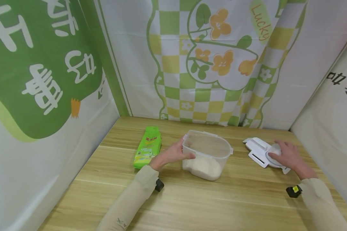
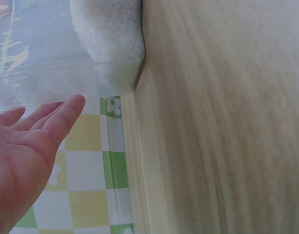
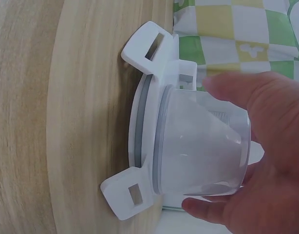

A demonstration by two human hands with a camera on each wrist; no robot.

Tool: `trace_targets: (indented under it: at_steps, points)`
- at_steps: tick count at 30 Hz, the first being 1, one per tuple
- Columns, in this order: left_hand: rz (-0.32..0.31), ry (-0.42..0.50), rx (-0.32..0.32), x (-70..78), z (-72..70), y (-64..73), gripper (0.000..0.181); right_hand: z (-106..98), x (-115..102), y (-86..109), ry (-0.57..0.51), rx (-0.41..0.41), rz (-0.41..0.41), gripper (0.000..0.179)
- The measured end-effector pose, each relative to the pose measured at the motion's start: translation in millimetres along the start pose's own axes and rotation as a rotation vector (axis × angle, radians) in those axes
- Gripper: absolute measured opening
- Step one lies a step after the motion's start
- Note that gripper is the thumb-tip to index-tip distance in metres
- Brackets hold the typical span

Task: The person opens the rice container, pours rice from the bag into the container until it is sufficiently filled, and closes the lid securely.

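Observation:
A clear plastic storage box [image 1: 207,154], partly filled with white rice [image 1: 203,167], stands upright on the table. At its left end is my left hand [image 1: 173,152], thumb in front and fingers on the far side; in the left wrist view those fingers [image 2: 62,119] are fairly straight against the box wall. To the right, a white lid [image 1: 258,150] with side clips lies flat. A clear measuring cup [image 3: 203,144] stands mouth-down on the lid. My right hand [image 1: 287,157] holds this cup, thumb on one side and fingers on the other.
A bright green bag [image 1: 148,147] lies on the wooden table [image 1: 208,205] left of the box, behind the left wrist. A checked cloth [image 1: 196,86] hangs along the back edge, and printed cloth walls [image 1: 84,128] close in the left and right sides.

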State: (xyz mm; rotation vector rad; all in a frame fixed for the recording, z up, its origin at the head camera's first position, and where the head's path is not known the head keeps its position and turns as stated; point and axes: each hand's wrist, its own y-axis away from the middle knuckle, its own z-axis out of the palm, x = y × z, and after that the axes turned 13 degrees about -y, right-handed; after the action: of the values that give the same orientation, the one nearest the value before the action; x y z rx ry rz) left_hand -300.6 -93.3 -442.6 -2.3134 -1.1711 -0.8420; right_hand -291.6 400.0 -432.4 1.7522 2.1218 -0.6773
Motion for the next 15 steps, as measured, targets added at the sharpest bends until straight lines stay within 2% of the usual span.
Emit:
trace_targets:
  at_steps: [11, 15]
  points:
    - [0.0, -0.002, 0.003, 4.1, 0.2, 0.1, 0.104, 0.5, 6.6, -1.3, -0.041, -0.003, 0.027, 0.078]
    - [0.0, -0.006, 0.006, 3.2, 1.6, 0.1, 0.105, 2.9, 7.8, 0.1, -0.057, 0.025, 0.02, 0.079]
